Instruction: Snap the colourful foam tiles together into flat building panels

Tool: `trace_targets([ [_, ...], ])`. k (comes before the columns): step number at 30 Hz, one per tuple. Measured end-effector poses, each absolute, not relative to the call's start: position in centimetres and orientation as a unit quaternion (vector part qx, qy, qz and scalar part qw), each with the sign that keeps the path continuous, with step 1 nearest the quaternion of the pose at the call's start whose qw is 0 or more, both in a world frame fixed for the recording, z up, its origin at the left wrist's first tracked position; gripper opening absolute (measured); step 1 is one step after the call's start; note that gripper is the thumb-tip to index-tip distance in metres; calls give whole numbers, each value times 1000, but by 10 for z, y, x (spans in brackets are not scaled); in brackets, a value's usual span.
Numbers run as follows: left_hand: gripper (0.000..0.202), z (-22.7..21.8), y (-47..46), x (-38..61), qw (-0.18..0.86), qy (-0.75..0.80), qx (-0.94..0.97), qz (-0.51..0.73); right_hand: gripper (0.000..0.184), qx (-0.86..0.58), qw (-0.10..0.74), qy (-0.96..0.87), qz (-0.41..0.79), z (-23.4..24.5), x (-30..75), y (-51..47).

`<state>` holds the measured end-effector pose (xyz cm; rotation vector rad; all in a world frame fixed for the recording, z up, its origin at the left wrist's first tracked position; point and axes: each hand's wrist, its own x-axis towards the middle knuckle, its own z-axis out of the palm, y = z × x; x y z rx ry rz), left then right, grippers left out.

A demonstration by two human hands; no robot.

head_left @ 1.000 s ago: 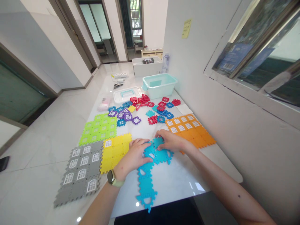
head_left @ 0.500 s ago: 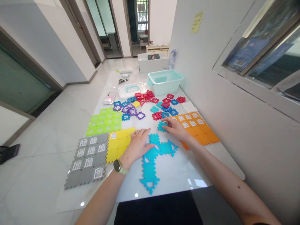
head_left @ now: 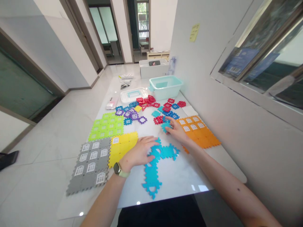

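Pressing my spread left grip (head_left: 138, 154) onto joined cyan foam tiles (head_left: 151, 178); right grip (head_left: 174, 130) apparently pinches a loose cyan tile (head_left: 165, 126); careless lifting could snag neighbouring red tiles (head_left: 158, 119).

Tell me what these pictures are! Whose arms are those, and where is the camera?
These pictures come from one camera worn on a person's head and looking down, so the two arms are that person's own. The left hand, wearing a smartwatch with a pale strap, lies flat on a long turquoise shape of joined notched tiles. The right hand has its fingers on a small turquoise tile, but I cannot tell if it is gripping it. On the glossy white table lie flat panels of joined tiles: gray with white windows, yellow, lime green and orange. Farther away are loose red notched pieces and a pale turquoise plastic tub.
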<state>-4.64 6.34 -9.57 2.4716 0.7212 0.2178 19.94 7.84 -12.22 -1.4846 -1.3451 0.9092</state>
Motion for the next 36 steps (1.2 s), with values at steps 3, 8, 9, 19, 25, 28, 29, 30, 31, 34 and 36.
trace_targets([
  [3, 46, -96, 55, -41, 307, 195, 932, -8, 51, -597, 474, -524, 381, -125, 201, 80],
  [8, 49, -98, 47, -30, 287, 211, 934, -13, 44, -593, 483, -494, 413, -128, 203, 84],
  [9, 49, -98, 46, -28, 277, 228, 934, -5, 43, -591, 486, -489, 419, -127, 203, 84],
  [19, 99, -100, 52, -34, 230, 325, 917, -23, 45, -538, 560, -407, 481, -109, 207, 80],
  [25, 98, -104, 55, -24, 215, 376, 901, -11, 25, -561, 542, -442, 443, -102, 210, 79],
  [28, 92, -107, 51, -18, 188, 412, 891, 36, 29, -567, 533, -471, 415, -93, 205, 63],
  [29, 93, -108, 50, -18, 184, 419, 888, 46, 29, -567, 530, -476, 414, -91, 202, 52],
  [30, 95, -108, 51, -19, 184, 421, 887, 51, 27, -566, 527, -478, 416, -90, 197, 39],
  [31, 97, -108, 52, -21, 189, 416, 888, 53, 26, -562, 527, -477, 422, -90, 191, 24],
  [34, 97, -106, 58, -33, 217, 381, 898, 43, 32, -567, 508, -462, 455, -99, 170, -26],
  [36, 86, -103, 60, -41, 231, 363, 902, 35, 37, -586, 493, -439, 471, -109, 156, -57],
])
